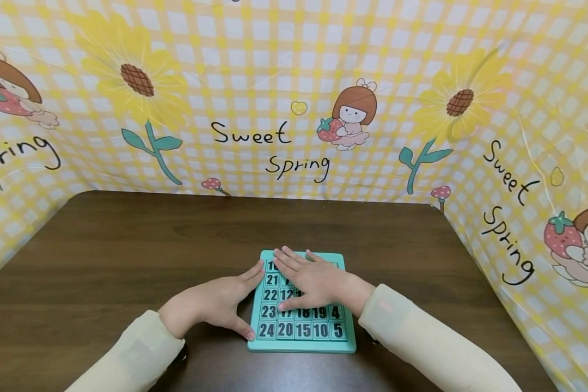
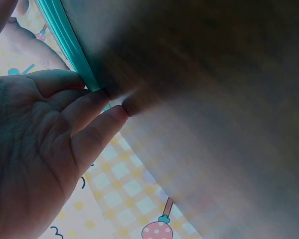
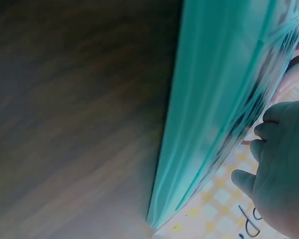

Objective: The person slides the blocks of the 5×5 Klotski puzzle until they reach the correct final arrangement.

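A turquoise sliding number puzzle (image 1: 304,345) lies flat on the table, its square tiles printed with black numbers; the bottom row reads 24, 20, 15, 10, 5. My left hand (image 1: 210,300) touches its left side, with the thumb at the lower left corner and the fingers farther up the edge. In the left wrist view, those fingers (image 2: 92,109) are fairly straight against the frame. Across the upper and middle tiles spreads my right hand (image 1: 313,280), palm down with fingers extended, hiding several numbers. The right wrist view shows this hand (image 3: 284,159) over the tile face.
The puzzle lies on a dark brown wooden table (image 1: 152,245). A yellow checked cloth (image 1: 255,71) with flowers, cartoon figures and "Sweet Spring" lettering stands behind the table and along both sides.
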Tool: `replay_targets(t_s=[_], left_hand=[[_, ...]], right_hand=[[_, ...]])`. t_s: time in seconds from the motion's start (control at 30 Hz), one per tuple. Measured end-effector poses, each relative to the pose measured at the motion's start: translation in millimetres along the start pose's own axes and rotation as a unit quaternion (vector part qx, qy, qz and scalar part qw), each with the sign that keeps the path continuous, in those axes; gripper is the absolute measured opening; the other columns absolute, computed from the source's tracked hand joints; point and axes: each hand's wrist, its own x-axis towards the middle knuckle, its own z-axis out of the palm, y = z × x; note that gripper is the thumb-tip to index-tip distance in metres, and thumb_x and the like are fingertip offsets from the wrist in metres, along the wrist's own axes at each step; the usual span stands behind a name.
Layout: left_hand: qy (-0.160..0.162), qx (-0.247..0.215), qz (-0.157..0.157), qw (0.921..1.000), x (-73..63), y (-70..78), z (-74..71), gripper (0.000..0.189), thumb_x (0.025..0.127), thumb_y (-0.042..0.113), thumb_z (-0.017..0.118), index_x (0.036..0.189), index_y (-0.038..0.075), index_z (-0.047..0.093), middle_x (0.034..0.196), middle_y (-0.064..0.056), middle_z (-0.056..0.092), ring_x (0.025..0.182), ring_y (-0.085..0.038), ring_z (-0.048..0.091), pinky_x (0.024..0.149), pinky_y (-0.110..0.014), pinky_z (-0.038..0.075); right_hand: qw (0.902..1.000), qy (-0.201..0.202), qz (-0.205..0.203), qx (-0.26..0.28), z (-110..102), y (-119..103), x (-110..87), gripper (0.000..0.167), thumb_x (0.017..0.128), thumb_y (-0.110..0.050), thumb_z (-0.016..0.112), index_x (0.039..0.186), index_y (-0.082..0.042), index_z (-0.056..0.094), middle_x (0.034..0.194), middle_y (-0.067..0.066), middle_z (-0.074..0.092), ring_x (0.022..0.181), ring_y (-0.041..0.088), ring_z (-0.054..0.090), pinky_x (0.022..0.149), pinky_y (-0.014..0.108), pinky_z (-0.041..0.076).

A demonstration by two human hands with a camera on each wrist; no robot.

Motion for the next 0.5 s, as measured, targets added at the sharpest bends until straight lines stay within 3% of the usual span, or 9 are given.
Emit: replay_targets(t_s=[0.5], left_hand=[[0.006, 0.009, -0.008, 0.9999, 1.5, 1.7, 1.0, 0.124, 0.068, 0.053, 0.086, 0.157, -0.003, 0.019, 0.168, -0.014, 0.005, 0.147, -0.03, 0.034, 0.115, -0.047, 0.036]], right_hand=[[0.9989, 0.009, 0.045, 0.013, 10, 30, -41.4, 0.099, 0.09, -0.077, 0.039, 0.161, -0.017, 0.005, 0.17, -0.001, -0.002, 0.156, 0.017, -0.005, 0.123, 0.057, 0.011]])
